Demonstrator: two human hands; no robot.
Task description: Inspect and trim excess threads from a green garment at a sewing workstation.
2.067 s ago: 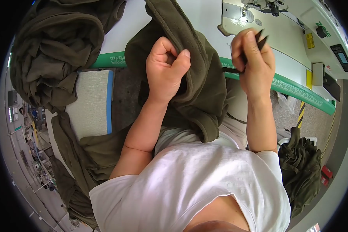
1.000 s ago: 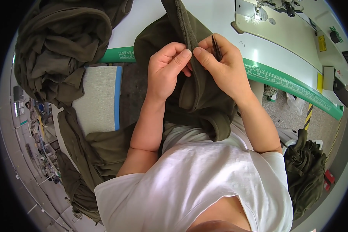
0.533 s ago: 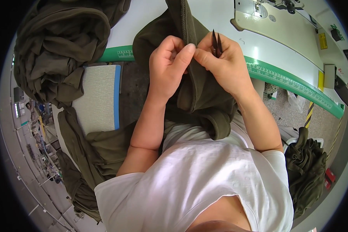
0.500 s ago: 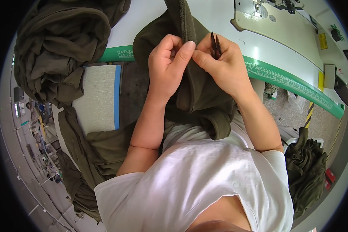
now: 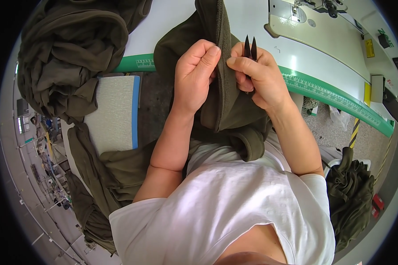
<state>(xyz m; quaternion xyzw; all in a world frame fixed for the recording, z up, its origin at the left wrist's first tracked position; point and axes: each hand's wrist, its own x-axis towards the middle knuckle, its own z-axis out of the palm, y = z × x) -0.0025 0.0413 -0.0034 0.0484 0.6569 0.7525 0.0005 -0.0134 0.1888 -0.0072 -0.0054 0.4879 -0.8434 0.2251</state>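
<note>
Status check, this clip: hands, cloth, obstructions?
Left hand gripping soft olive-brown cloth near its edge. Right hand holding dark, pointed metal snips, blades parted, beside it. Left hand hides part of the cloth.

Your dark olive cloth (image 5: 226, 99), thick-edged and folded, is pinched in your left hand (image 5: 193, 76); your black snips (image 5: 254, 49), blades parted, point forward from your right hand (image 5: 262, 76).

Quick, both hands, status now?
Left hand: closed, pinching the dark olive fabric.
Right hand: closed around dark two-bladed snips.
</note>
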